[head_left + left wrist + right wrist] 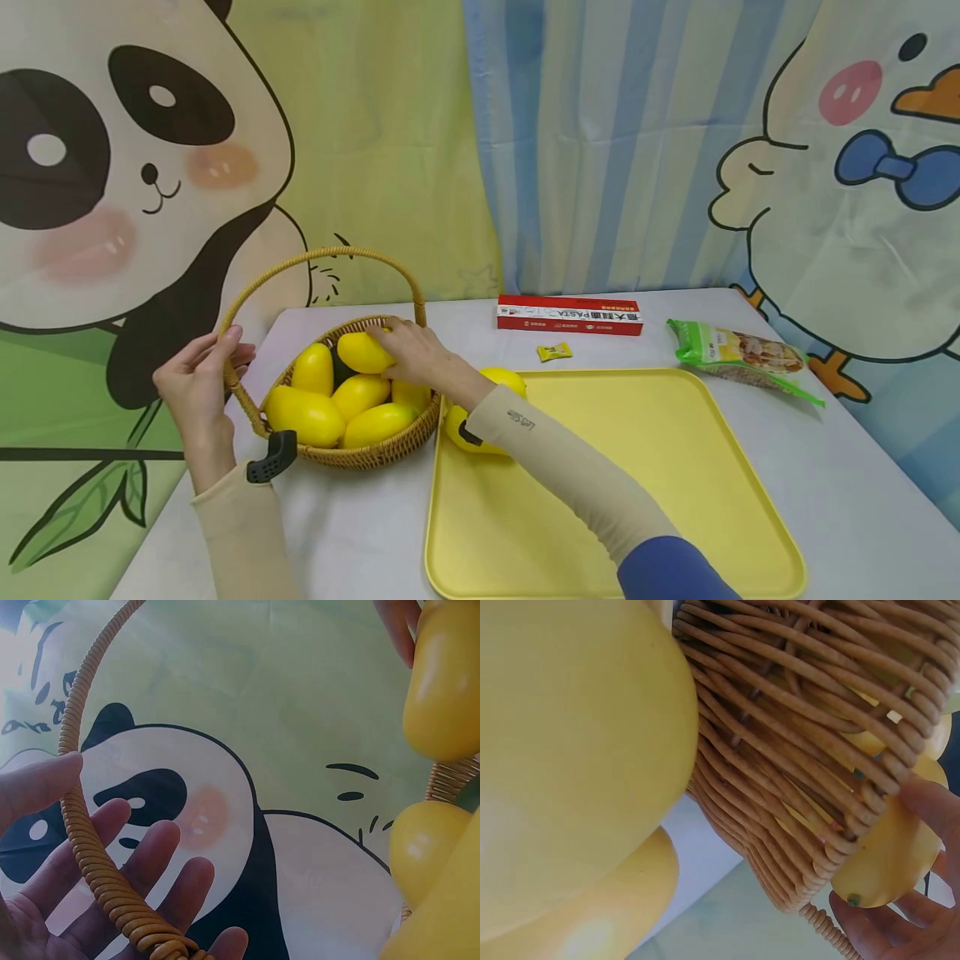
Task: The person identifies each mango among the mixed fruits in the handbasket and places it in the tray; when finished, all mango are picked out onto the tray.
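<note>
A wicker basket (393, 447) full of yellow mangoes (307, 417) stands on the left of the table. With thumb in front and fingers behind, my left hand (201, 387) holds the left side of its tall handle (94, 859). At the basket's back, my right hand (414, 354) grips one mango (362, 353); the right wrist view shows the thumb and fingers about it (889, 862). Something dark lies among the fruit, mostly hidden. Two mangoes (457, 429) lie on the tray beside the basket, partly behind my right forearm.
The yellow tray (615, 500) fills the middle front of the white table (847, 483). Behind it lie a red pasta box (570, 316) and a small yellow wrapped packet (554, 352). A green food bag (742, 354) is at the right. Printed curtains hang behind.
</note>
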A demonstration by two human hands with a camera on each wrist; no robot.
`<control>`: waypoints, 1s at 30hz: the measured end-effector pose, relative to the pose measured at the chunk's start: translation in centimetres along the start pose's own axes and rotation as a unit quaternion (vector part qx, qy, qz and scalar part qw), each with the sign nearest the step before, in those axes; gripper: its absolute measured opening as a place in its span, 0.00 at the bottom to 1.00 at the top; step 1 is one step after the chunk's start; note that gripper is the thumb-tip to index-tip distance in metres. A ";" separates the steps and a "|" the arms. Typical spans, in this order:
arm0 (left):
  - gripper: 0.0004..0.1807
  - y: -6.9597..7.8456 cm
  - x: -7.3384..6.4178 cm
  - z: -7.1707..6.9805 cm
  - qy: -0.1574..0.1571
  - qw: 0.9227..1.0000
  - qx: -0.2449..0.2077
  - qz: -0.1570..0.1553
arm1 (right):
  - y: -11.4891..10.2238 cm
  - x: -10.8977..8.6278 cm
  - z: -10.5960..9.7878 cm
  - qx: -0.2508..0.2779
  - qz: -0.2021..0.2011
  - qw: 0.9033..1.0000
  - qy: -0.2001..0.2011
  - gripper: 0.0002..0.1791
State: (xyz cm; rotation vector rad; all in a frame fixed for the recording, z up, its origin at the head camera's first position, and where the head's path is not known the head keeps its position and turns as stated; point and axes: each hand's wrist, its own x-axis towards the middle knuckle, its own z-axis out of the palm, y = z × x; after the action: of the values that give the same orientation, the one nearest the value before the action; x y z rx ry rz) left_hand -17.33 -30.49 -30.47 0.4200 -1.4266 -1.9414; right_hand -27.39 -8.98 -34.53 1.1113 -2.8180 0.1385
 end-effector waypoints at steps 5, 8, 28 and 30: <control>0.17 0.0 0.0 0.0 0.001 1.000 0.005 0.000 | 0.1 -0.4 -0.2 0.005 -0.004 1.000 0.006 0.36; 0.18 0.0 0.0 0.0 0.002 1.000 0.007 -0.002 | 0.1 -0.6 -0.4 0.007 -0.006 1.000 0.010 0.36; 0.19 0.1 0.0 0.0 0.002 1.000 0.002 -0.008 | -0.3 -2.5 -1.5 0.030 -0.038 0.998 0.031 0.38; 0.18 0.1 0.0 0.0 0.002 1.000 0.002 -0.008 | -0.3 -2.7 -1.7 0.033 -0.041 0.998 0.032 0.38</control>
State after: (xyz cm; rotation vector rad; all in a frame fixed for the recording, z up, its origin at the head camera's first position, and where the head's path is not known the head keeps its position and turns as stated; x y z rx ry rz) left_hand -17.26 -30.51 -30.37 0.4397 -1.4291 -1.9498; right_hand -25.09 -7.16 -33.24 1.2103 -2.7257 0.2567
